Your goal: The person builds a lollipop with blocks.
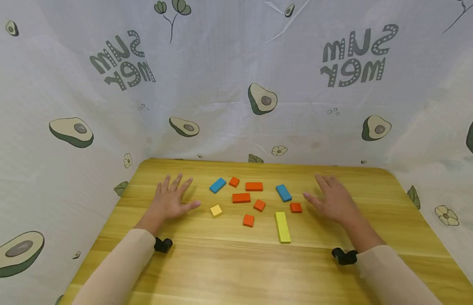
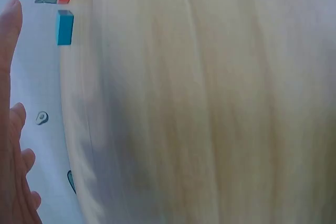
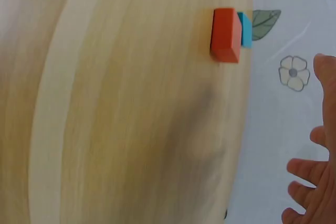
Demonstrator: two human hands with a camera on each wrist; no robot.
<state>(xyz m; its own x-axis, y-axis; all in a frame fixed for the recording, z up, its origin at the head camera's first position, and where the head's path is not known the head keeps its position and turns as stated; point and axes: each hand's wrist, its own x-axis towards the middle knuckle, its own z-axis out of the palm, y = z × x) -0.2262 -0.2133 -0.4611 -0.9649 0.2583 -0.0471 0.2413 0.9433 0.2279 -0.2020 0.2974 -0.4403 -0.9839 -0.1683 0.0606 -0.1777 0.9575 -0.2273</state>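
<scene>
Head view: left hand (image 1: 170, 202), empty and outspread, was well left of the long yellow rectangular block (image 1: 283, 228); right hand (image 1: 333, 201), empty and outstretched, was right of it. One small orange-red square block (image 1: 296, 208) lay near its far end.

On the wood-grained yellow table (image 1: 228, 271): orange-red blocks (image 1: 241, 198), blue blocks (image 1: 283, 193), yellow blocks (image 1: 283, 228); behind it, whitish cloth (image 1: 221, 55) patterned with avocados (image 1: 262, 99)

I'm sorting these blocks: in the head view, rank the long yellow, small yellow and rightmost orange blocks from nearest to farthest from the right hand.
1. Rightmost orange block: just left of the right hand.
2. Long yellow block: left, nearer the wearer.
3. Small yellow block: far left.
</scene>
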